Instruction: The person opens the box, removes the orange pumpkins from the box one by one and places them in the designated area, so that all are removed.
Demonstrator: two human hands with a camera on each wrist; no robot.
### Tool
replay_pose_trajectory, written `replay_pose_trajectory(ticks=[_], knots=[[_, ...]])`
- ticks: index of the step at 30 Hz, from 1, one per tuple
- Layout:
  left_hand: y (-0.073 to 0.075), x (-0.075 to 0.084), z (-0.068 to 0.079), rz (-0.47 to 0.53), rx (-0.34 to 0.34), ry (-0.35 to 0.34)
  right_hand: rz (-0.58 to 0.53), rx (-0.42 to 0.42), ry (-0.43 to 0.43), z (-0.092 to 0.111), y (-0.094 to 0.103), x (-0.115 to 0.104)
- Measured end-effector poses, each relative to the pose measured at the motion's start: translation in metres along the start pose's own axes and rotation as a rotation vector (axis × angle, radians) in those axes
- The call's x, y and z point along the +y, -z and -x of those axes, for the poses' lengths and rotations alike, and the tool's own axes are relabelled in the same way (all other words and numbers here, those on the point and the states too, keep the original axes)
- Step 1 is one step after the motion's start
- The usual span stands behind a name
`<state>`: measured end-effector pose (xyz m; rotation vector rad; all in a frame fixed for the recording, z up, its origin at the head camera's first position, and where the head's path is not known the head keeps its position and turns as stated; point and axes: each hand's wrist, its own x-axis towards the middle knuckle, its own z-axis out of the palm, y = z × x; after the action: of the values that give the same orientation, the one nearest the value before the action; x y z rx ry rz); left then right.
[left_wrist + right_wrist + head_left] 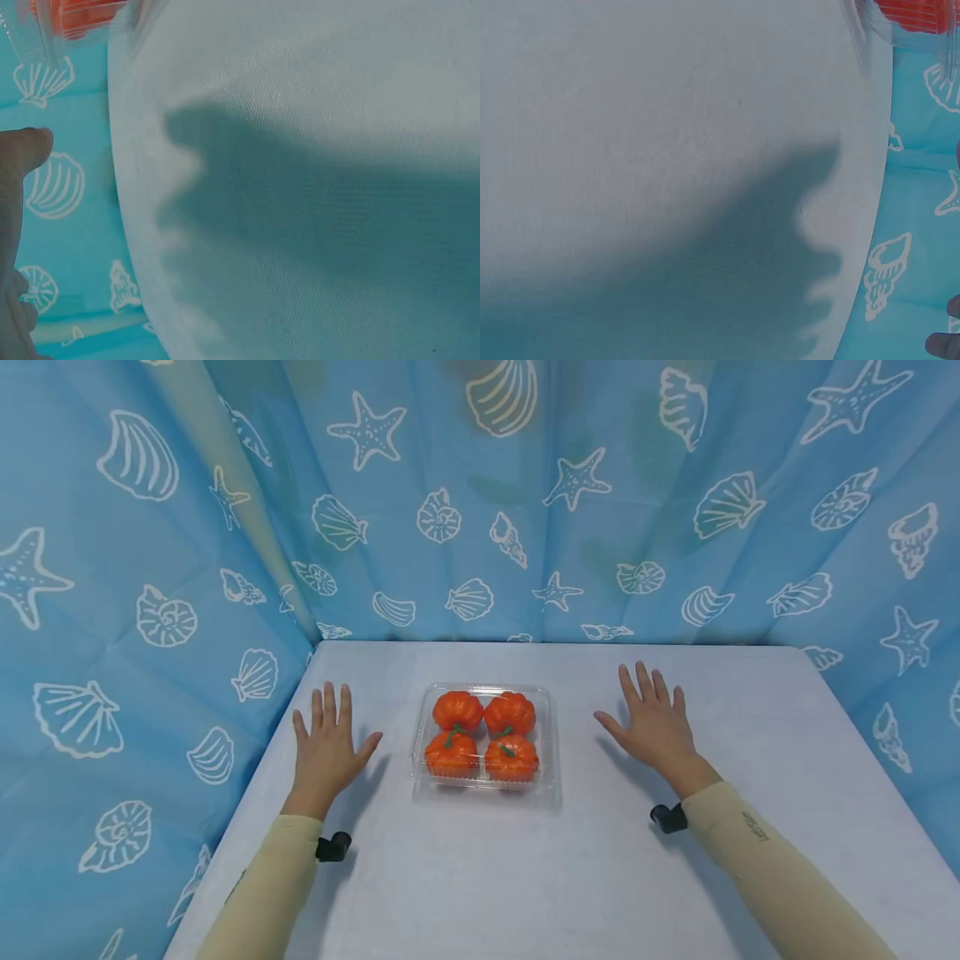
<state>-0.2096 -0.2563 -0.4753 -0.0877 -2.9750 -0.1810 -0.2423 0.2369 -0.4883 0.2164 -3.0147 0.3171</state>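
A clear plastic box (483, 783) sits mid-table with several small orange pumpkins (512, 758) inside, some showing green stems. To its left, my left hand (326, 760) is held over the table with straight, spread fingers and holds nothing. My right hand (658, 731) is on the other side of the box, fingers spread and likewise holding nothing. Both hands are apart from the box and cast shadows on the tabletop. In the left wrist view the thumb (34, 148) shows at the left edge. Only a few fingertips (942, 346) appear in the right wrist view.
A white-covered table (480, 877) lies under both hands. Blue curtains (450, 468) with white shell and starfish prints hang behind it and along the sides. A small black device (333, 847) is on the left wrist and another black device (667, 817) on the right.
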Motion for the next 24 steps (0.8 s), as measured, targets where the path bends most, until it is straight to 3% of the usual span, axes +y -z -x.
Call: replay_pose_trajectory(ticks=[7,11,19,24], knots=[[0.005,0.002,0.006,0.064,0.107,-0.044,-0.035,0.033,0.038,0.007,0.002,-0.004],[0.005,0.005,0.009,0.14,0.155,-0.035,-0.076,0.042,0.061,0.013,0.002,-0.007],[0.007,0.016,0.022,0.296,0.075,0.044,-0.184,-0.032,0.084,0.026,0.004,-0.018],[0.002,0.02,0.026,0.36,0.048,0.028,-0.268,-0.081,0.088,0.037,0.008,-0.033]])
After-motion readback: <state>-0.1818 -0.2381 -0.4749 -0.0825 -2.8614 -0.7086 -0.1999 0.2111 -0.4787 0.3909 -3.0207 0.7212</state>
